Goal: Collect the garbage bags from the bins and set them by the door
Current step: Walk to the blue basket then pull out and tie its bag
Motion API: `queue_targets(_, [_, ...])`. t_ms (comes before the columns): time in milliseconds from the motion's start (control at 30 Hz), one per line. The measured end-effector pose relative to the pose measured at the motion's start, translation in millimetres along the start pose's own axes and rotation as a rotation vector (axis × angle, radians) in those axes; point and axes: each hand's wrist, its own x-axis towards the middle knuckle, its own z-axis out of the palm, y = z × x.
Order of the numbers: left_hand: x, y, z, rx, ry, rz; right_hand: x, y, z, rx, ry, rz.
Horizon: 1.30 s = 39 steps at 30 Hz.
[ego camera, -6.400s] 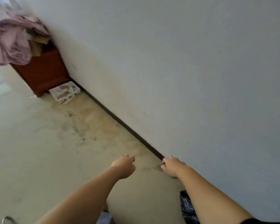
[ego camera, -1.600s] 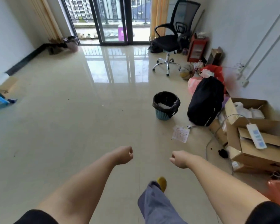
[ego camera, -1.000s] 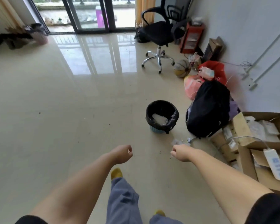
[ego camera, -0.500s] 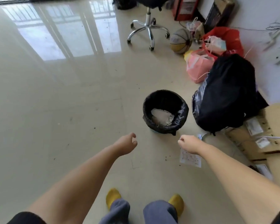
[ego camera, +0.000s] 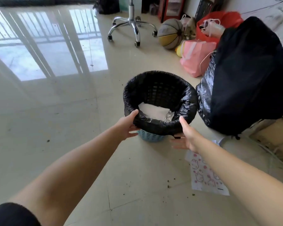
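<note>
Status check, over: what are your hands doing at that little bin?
Left hand and right hand open at near rim of black garbage bag. Bag not yet lifted from blue bin. Large black bag close beside it.

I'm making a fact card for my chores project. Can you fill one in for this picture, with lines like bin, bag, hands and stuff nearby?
bin: small blue basket bin standing on the tiled floor
bag: black garbage bag lining the bin, folded over its rim, not yet lifted out
inside: white paper and something silvery
left hand: left hand open, thumb on the near rim
right hand: right hand open, thumb at the near rim
nearby: full black sack, pink bag, basketball, chair base, patterned paper
</note>
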Motion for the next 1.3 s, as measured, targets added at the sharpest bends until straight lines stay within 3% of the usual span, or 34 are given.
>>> queue_targets(100, [11,6,5,-0.179,-0.043,-0.031,9,-7,4,0.162,-0.126,-0.062])
queue_targets(300, [-21,8,-10,-0.121,0.101,-0.055,-14,-12,33,0.089,-0.122,-0.065])
queue_targets(500, [-47,-15,-43,-0.254,0.158,-0.004,-17,0,47,0.027,-0.273,-0.082])
queue_targets(700, [-60,-41,-57,-0.343,-0.014,-0.093,-15,24,31,0.098,-0.314,-0.061])
queue_targets(833, [-57,-54,-70,-0.414,-0.076,-0.067,3,46,17,0.275,-0.150,0.098])
queue_targets(933, [-55,-56,-82,-0.558,-0.020,-0.029,4,58,35,0.337,-0.174,0.194])
queue_targets(1033, [-57,-52,-84,-0.627,0.042,0.017,-5,40,57,0.417,-0.188,0.085])
queue_targets(1200, [-62,-49,-89,-0.639,0.147,0.060,3,17,47,0.635,0.026,-0.136])
queue_targets(1300, [-63,-36,-100,-0.656,0.231,0.132,-8,10,31,0.633,0.159,-0.313])
